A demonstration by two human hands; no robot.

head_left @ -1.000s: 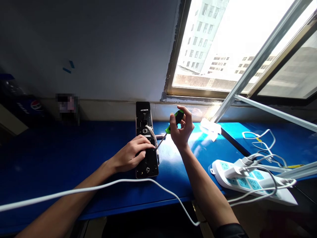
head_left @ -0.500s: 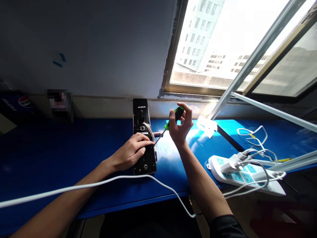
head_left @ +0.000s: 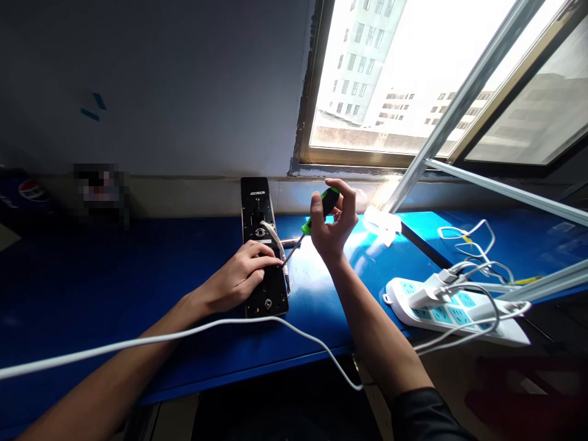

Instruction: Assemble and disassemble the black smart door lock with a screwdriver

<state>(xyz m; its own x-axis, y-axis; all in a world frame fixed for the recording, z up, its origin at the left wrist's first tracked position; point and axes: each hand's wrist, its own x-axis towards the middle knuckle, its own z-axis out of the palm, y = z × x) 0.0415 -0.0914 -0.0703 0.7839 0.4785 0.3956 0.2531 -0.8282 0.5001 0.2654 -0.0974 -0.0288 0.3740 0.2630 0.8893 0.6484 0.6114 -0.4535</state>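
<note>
Black lock panel point(head_left: 257, 205) pressed flat by left-hand fingers point(head_left: 261, 260); green-handled screwdriver point(head_left: 327, 205) pinched by right-hand fingers point(head_left: 345, 205); panel scratched if tip slips.

Pepsi logo point(head_left: 27, 190) | blue pkg point(head_left: 11, 184) | black plate point(head_left: 271, 294) label unreadable
</note>
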